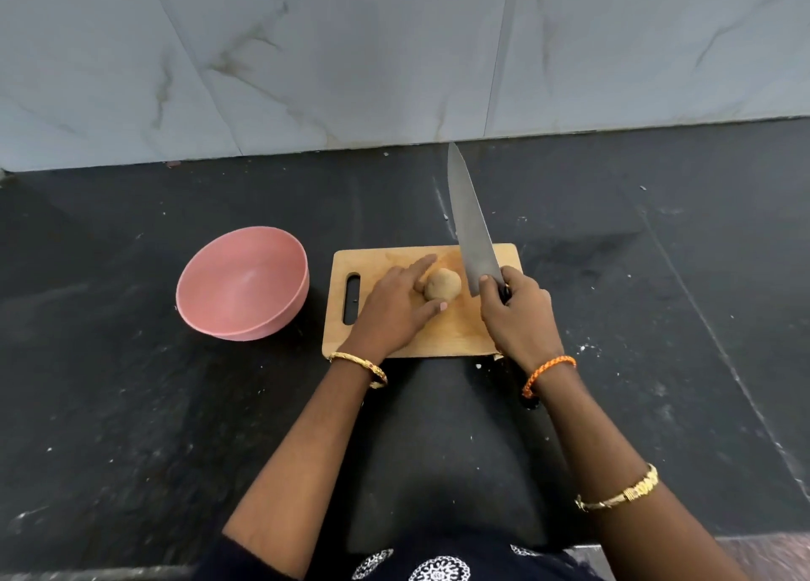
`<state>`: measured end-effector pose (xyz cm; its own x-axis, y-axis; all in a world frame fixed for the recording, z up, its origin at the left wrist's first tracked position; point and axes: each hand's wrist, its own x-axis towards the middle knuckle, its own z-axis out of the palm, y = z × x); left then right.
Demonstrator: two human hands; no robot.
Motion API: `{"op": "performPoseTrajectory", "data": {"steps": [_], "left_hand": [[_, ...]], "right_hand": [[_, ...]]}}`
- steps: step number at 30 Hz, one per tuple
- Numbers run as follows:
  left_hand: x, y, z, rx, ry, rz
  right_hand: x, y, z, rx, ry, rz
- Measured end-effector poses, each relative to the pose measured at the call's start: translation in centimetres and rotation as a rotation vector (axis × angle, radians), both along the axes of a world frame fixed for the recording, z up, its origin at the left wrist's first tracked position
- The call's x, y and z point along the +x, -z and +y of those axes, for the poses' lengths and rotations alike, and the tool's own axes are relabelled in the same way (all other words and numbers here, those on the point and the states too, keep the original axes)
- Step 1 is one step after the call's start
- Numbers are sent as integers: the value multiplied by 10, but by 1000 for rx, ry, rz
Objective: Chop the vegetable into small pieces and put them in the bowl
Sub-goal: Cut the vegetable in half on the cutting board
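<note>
A whole brown vegetable (442,289) lay on the wooden cutting board (394,265) midway across the dark surface (131,405). The left hand (394,313) steadied it, forefinger and thumb nearly straight on either side. The right hand (517,313) had its grip curled round the knife (471,230), blade raised toward the back edge. The pink bowl (243,282) sat left of the board.

On the cutting board (442,331), the left hand (394,309) steadies a whole potato (442,290), the right hand (517,313) holds a knife (471,230) pointing to twelve o'clock, and a pink bowl (243,282) sits at nine o'clock.
</note>
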<state>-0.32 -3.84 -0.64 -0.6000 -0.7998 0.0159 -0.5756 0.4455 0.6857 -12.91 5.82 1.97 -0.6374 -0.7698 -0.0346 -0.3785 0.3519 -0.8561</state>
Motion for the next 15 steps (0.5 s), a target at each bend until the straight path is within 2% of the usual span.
{"op": "performPoseTrajectory", "data": {"steps": [2, 9, 15], "left_hand": [[2, 1, -2, -10, -11, 30], [-10, 9, 15, -98, -237, 232], [-9, 8, 14, -50, -218, 307]], "right_hand": [[0, 3, 10, 43, -10, 16], [10, 7, 31, 75, -111, 26], [15, 9, 32, 106, -174, 96]]}}
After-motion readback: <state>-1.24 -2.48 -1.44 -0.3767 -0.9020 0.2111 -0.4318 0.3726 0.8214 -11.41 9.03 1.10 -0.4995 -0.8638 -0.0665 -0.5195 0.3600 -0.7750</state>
